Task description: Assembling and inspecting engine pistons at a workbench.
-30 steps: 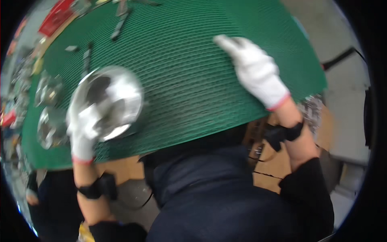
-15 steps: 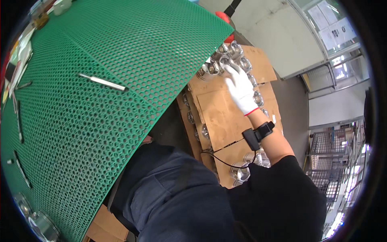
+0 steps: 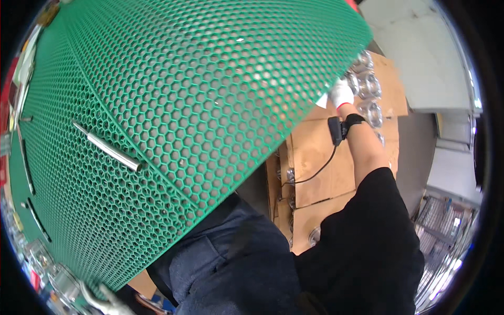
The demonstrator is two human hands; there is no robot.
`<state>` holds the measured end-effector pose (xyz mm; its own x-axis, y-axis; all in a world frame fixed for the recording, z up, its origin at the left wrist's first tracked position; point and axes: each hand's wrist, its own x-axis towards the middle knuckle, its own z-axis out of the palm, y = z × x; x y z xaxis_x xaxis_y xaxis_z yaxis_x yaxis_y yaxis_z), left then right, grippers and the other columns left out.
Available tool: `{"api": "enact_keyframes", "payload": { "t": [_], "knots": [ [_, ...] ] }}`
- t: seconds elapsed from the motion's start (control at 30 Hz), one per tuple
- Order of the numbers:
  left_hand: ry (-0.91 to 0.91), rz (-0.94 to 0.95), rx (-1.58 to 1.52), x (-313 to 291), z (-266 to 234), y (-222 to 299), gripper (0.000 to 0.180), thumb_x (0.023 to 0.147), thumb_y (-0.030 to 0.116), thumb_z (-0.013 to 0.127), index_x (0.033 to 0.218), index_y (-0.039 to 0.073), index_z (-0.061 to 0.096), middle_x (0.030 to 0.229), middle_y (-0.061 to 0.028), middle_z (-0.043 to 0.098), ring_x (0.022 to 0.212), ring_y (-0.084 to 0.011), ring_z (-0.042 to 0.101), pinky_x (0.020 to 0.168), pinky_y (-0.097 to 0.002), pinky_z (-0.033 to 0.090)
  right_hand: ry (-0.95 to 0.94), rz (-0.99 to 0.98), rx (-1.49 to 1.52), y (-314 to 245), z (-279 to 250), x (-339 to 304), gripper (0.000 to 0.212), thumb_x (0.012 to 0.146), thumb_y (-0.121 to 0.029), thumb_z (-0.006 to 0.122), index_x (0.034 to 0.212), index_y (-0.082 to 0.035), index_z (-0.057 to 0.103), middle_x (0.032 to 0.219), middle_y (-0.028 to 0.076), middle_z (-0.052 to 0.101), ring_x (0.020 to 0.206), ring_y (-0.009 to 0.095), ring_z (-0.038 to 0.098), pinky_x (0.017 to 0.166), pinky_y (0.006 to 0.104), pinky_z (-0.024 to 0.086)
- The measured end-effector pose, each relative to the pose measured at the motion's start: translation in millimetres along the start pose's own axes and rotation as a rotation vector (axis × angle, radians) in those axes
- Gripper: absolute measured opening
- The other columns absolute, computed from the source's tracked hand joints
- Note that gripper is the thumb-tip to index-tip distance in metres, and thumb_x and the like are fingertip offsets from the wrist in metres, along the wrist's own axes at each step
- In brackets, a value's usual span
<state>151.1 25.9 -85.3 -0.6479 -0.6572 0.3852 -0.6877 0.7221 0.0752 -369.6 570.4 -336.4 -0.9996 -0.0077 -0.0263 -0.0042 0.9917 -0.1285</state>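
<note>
My right hand (image 3: 342, 94), in a white glove with a red cuff, reaches in among shiny metal pistons (image 3: 369, 85) standing on cardboard (image 3: 320, 142). The overhanging corner of the green mat (image 3: 220, 131) hides its fingers, so its grip is not visible. A black strap with a small box and cable circles that wrist. At the lower left edge, what appears to be my left hand (image 3: 102, 303), in a pale glove, has its fingers apart. It is close to a metal piston (image 3: 64, 281) on the mat; any contact is unclear.
A slim metal tool (image 3: 113, 152) with a thin tip lies on the mat. Darker rods (image 3: 35, 219) lie near its left edge. More pistons (image 3: 291, 176) sit in a lower cardboard layer. Wire-mesh cages (image 3: 441, 218) stand at the right, beside the floor.
My view has shifted, and the mat now covers more of the pistons. My right hand's fingers have gone out of sight beneath its edge. A pale gloved hand has appeared at lower left.
</note>
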Motion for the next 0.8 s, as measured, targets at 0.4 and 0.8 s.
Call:
{"api": "enact_keyframes", "payload": {
  "t": [0.4, 0.8],
  "knots": [
    [-0.043, -0.106, -0.112, -18.0, 32.3, -33.1, 0.036, 0.098, 0.011, 0.042, 0.128, -0.006, 0.053, 0.135, -0.0189, 0.051, 0.126, -0.0304, 0.048, 0.11, -0.0411, 0.034, -0.19, 0.004, -0.259, 31.8, 50.2, 33.7, 0.046, 0.086, -0.042, 0.054, 0.119, -0.012, 0.064, 0.115, 0.018, 0.065, 0.1, 0.039, 0.061, 0.088, 0.0506, 0.046],
    [0.005, 0.118, -0.225, 1.8, 20.4, -16.1, 0.035, 0.078, 0.006, 0.063, 0.113, 0.006, 0.062, 0.117, -0.016, 0.06, 0.112, -0.0362, 0.055, 0.098, -0.0458, 0.043, -0.485, -0.083, 0.482, -24.1, -23.2, -206.0, 0.051, 0.071, 0.0, 0.06, 0.122, -0.006, 0.056, 0.106, 0.01, 0.064, 0.099, 0.022, 0.06, 0.089, 0.0311, 0.049]
  ]
}}
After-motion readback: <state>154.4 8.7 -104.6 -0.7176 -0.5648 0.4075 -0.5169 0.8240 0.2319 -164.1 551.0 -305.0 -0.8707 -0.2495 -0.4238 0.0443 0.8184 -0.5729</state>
